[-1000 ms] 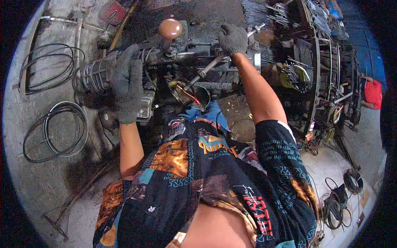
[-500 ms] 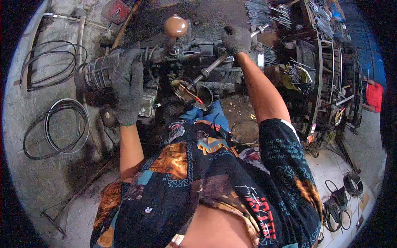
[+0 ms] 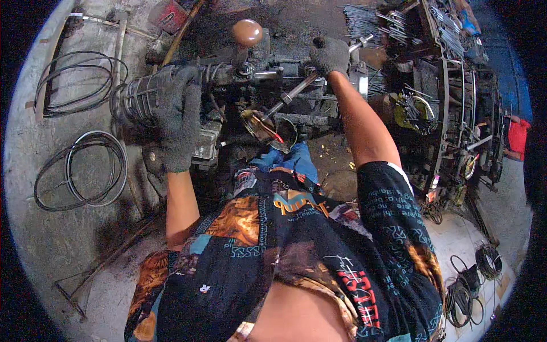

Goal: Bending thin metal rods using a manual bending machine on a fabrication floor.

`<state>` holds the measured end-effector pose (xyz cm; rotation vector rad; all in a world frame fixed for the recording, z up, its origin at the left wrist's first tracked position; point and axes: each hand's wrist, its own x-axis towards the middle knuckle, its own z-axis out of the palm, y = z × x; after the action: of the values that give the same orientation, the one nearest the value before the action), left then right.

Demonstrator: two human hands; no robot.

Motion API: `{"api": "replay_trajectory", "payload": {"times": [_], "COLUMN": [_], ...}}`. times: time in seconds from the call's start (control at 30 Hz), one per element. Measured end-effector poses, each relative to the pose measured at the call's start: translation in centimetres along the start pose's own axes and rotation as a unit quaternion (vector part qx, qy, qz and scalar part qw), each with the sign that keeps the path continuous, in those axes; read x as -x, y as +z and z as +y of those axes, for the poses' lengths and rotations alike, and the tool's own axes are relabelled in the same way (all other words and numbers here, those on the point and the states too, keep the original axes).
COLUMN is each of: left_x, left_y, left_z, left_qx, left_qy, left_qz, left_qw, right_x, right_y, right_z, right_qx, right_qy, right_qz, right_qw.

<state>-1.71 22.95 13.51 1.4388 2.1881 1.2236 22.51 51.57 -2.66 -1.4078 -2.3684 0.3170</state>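
Note:
A greasy metal gearbox assembly (image 3: pixel 250 80) lies on the concrete floor in front of me, with a gear lever topped by a round brown knob (image 3: pixel 247 32). My left hand (image 3: pixel 175 114), in a dark grey glove, presses down on the ribbed cylindrical end of the gearbox (image 3: pixel 137 100). My right hand (image 3: pixel 329 54), also gloved, grips the upper end of a long metal wrench (image 3: pixel 296 91) that slants down toward the middle of the assembly. A small round tin (image 3: pixel 273 128) with a red-handled tool in it sits just below the wrench.
Coils of black cable (image 3: pixel 80 171) and a second coil (image 3: pixel 74 82) lie on the floor at left. A thin metal rod frame (image 3: pixel 97 268) lies lower left. Racks crowded with metal parts (image 3: pixel 450 102) stand at right, with more cable coils (image 3: pixel 467 279) lower right.
My right hand has shifted slightly with the wrench handle; my left hand stays pressed on the gearbox end.

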Motion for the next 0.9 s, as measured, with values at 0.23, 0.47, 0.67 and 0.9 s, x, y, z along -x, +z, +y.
{"api": "replay_trajectory", "payload": {"times": [0.23, 0.47, 0.67, 0.9], "left_x": [1.1, 2.1, 2.2, 2.3], "left_y": [0.4, 0.3, 0.4, 0.6], "left_z": [-0.1, -0.6, -0.6, -1.0], "left_qx": [-0.022, 0.016, 0.002, 0.037], "left_qy": [0.007, -0.039, -0.043, -0.044], "left_qz": [0.017, 0.023, 0.034, 0.031], "left_qw": [1.000, 0.999, 0.998, 0.998], "right_x": [-0.1, 0.0, 0.1, 0.0], "right_y": [-1.0, -1.5, -1.3, -0.7], "right_z": [-0.8, -1.3, -1.1, -0.9], "right_qx": [0.006, 0.004, -0.002, -0.003], "right_qy": [0.032, 0.042, 0.029, 0.023], "right_qz": [-0.020, -0.040, -0.021, -0.009], "right_qw": [0.999, 0.998, 0.999, 1.000]}}
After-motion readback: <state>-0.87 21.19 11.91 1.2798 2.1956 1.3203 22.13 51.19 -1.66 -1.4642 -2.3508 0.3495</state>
